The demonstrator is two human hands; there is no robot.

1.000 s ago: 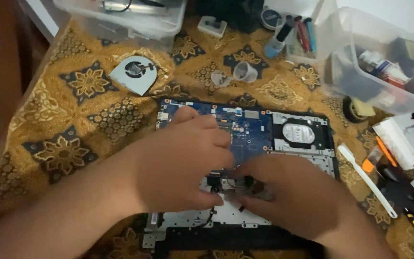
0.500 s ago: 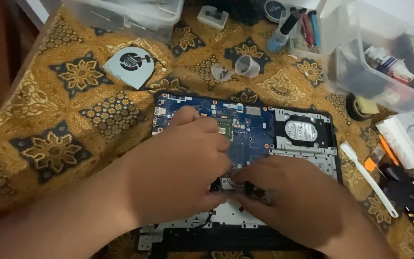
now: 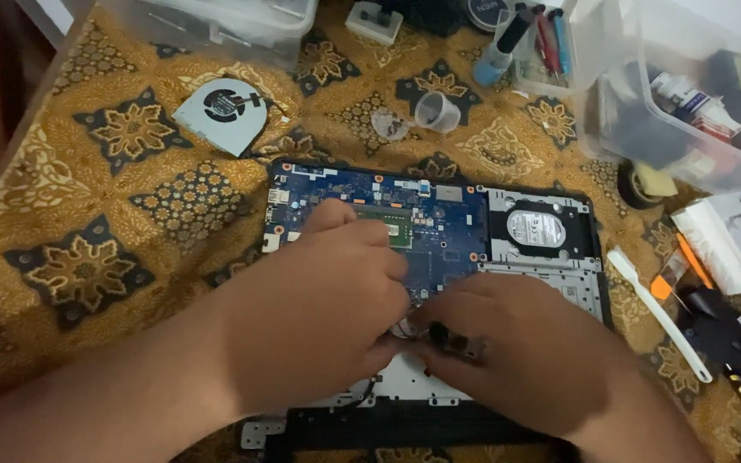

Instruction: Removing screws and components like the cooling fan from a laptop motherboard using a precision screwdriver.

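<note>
Two hands met low in the frame over an opened laptop [image 3: 439, 257] lying on the gold patterned cloth [image 3: 130, 214] of the counter. Its blue circuit board [image 3: 439, 219] filled the centre, a silver hard drive [image 3: 536, 230] at its right. Left hand [image 3: 319, 300] rested curled on the board, its grip holding nothing visible. Right hand [image 3: 516, 351] pinched a small dark part [image 3: 439, 333]. A loose fan [image 3: 220, 111] sat upper left.

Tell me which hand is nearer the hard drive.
Right. The right hand lies just below the hard drive; the left hand rests farther away, over the blue board.
</note>
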